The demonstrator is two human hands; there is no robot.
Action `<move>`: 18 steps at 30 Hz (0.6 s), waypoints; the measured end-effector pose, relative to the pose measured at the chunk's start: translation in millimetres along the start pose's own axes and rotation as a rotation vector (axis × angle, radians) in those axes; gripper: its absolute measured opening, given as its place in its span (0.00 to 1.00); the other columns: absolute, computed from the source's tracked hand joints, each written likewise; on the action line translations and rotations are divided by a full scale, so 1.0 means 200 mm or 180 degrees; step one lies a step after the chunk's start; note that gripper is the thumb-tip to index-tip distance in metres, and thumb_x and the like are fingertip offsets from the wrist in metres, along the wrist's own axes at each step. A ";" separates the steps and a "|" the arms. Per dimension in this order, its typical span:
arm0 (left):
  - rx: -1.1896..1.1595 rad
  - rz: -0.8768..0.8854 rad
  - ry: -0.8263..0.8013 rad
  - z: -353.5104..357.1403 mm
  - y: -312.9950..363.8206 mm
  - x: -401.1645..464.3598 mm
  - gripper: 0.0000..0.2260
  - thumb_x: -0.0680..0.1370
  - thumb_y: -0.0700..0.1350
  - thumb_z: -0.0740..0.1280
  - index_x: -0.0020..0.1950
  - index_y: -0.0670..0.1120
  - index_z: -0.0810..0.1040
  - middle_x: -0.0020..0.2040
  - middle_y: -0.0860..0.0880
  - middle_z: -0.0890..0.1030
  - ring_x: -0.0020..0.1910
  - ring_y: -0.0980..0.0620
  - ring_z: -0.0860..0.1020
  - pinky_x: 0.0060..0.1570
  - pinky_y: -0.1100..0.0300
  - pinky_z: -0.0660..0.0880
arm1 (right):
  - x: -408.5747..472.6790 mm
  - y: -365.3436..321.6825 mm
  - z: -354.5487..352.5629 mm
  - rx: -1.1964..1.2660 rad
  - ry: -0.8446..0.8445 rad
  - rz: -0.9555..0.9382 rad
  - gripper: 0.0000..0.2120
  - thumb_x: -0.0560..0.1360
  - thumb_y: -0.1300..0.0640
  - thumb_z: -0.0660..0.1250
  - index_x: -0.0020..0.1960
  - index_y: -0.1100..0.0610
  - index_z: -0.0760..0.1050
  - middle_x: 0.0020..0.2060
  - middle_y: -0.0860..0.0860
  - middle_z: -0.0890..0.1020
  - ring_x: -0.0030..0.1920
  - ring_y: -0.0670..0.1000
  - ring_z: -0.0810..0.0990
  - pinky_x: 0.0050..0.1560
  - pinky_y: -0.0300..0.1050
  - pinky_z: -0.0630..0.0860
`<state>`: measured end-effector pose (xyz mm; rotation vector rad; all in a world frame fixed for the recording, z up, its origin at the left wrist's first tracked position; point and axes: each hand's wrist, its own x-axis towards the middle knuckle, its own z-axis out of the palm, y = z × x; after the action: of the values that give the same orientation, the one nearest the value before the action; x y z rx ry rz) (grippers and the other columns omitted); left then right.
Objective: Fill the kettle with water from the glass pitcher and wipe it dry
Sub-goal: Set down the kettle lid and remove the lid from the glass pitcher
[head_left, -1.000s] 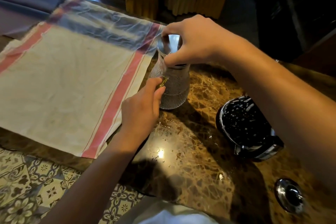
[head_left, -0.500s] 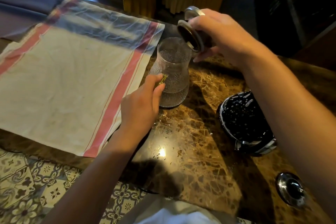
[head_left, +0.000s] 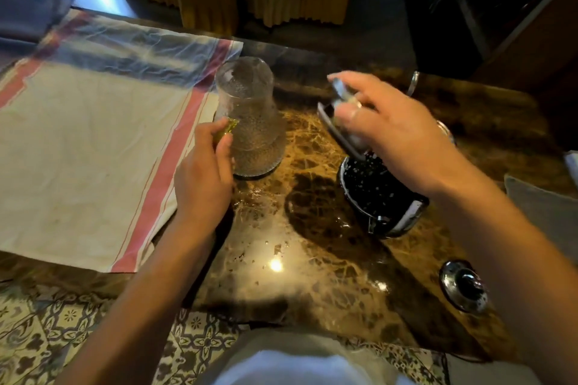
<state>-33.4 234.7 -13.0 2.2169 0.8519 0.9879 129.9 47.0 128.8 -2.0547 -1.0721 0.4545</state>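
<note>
- The textured clear glass pitcher (head_left: 250,122) stands upright on the brown marbled surface (head_left: 281,259), its mouth uncovered, so the water inside is ready to pour.
- The left hand (head_left: 203,175) sits against the pitcher's left flank, fingers curled onto the glass beside a small yellow-green tag, which looks like steadying it while the top comes away.
- The right hand (head_left: 397,131) hovers to the right of the pitcher, fingers and thumb curled round the metal pitcher lid (head_left: 339,122), tilted on edge. My read: it's being carried clear to be set down somewhere on the right.
- Just below that hand sits the dark, round open-topped kettle (head_left: 378,194), droplets speckling it, well within pouring reach of the pitcher.
- Its round shiny kettle lid (head_left: 464,286) lies apart, near right, keeping the opening free.
- On the left, the cream cloth with red stripes (head_left: 87,150) lies spread flat, its edge touching the pitcher's base; handy for the drying later.
- Nothing has been poured yet, I'd judge.
</note>
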 end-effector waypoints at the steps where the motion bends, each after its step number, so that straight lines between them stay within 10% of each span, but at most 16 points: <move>1: -0.0021 -0.0037 0.0024 0.00 0.00 0.00 0.12 0.86 0.50 0.57 0.67 0.47 0.70 0.44 0.47 0.82 0.37 0.47 0.80 0.35 0.46 0.77 | -0.04 0.02 0.00 -0.0134 0.0010 -0.0095 0.30 0.73 0.29 0.58 0.73 0.35 0.69 0.53 0.40 0.77 0.52 0.40 0.79 0.50 0.38 0.75; 5: 0.0002 -0.0116 0.0103 0.00 0.02 -0.01 0.11 0.86 0.52 0.55 0.66 0.51 0.69 0.44 0.46 0.83 0.39 0.46 0.82 0.39 0.43 0.79 | -0.21 0.08 -0.03 -0.0345 -0.0067 -0.0301 0.34 0.73 0.29 0.59 0.78 0.36 0.63 0.57 0.34 0.72 0.58 0.30 0.72 0.51 0.19 0.65; 18: -0.0229 -0.0672 0.0406 0.07 0.12 -0.05 0.13 0.86 0.51 0.55 0.68 0.49 0.69 0.42 0.52 0.80 0.36 0.61 0.80 0.41 0.53 0.83 | -0.82 0.44 -0.07 -0.0104 -0.0323 -0.0362 0.39 0.70 0.35 0.75 0.78 0.34 0.63 0.66 0.37 0.72 0.66 0.42 0.74 0.63 0.42 0.75</move>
<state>-19.1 208.8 -8.1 1.9735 1.0662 1.0478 89.3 -124.5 65.3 -2.0046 -1.2573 0.4905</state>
